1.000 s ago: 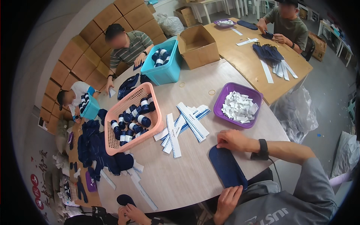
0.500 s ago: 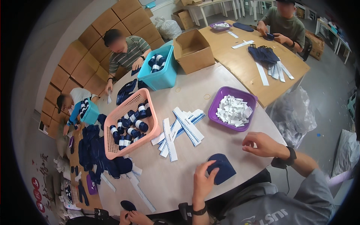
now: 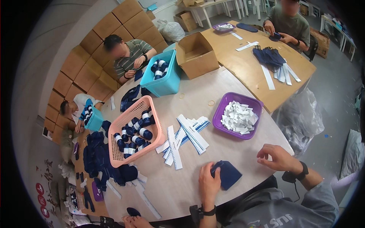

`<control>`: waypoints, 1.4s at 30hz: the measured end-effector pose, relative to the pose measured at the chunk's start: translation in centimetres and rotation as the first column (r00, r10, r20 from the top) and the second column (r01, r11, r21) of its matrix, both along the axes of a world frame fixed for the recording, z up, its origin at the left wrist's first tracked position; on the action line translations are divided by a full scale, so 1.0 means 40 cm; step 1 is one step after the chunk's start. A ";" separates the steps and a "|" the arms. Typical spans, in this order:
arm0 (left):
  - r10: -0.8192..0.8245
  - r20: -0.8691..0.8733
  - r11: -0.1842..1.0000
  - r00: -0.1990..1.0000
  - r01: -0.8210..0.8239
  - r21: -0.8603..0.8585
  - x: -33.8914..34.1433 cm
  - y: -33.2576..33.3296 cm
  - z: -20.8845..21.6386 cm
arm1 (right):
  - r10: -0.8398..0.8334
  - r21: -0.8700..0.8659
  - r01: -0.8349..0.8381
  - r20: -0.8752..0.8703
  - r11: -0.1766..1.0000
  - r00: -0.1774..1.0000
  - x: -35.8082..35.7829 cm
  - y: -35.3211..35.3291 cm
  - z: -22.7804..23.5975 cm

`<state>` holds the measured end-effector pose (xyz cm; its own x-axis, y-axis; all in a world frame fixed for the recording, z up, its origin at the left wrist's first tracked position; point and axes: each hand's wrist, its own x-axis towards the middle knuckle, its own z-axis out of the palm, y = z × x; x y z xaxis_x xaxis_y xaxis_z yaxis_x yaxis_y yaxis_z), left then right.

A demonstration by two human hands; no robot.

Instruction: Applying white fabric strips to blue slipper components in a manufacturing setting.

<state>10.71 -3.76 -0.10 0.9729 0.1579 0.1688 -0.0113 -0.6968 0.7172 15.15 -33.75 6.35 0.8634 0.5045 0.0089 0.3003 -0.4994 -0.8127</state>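
Note:
In front of me on the table lies a folded navy cloth piece (image 3: pixel 230 175), its left end bunched up under my thumb. My left hand (image 3: pixel 208 184) is closed around that left end, with the thumb on top; the other fingers are partly hidden. My right hand (image 3: pixel 278 158) hovers at the table's right edge, apart from the cloth, fingers loosely curved and nothing visible in them. Beyond it stands a purple tray (image 3: pixel 216 125) of small white slips (image 3: pixel 238 117). White paper strips with blue markings (image 3: pixel 184 138) lie crossed on the tabletop, ahead of my left hand.
Left of the strips, a pink basket (image 3: pixel 157 142) holds navy rolls with white bands (image 3: pixel 138 131). A turquoise bin (image 3: pixel 161 85) and an open cardboard box (image 3: pixel 197 57) stand behind. Navy cloth pieces (image 3: pixel 99 152) pile at left. Several people work around the tables; another person's hands (image 3: pixel 135 221) show below.
My left hand has closed on the cloth's left end, which is now bunched up. My right hand stays beside the table edge. The co-worker in stripes has brought both hands together.

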 end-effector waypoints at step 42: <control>-0.030 0.184 0.998 0.982 0.021 0.053 -0.232 0.053 0.068 | 0.446 0.230 -0.414 -0.112 0.881 0.888 0.000 0.331 -0.123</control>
<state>1.44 -1.64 2.63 0.9277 0.1205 0.3534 -0.1586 -0.7297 0.6651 15.14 -20.51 1.45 0.5595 0.8284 0.0275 0.3095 -0.1781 -0.9341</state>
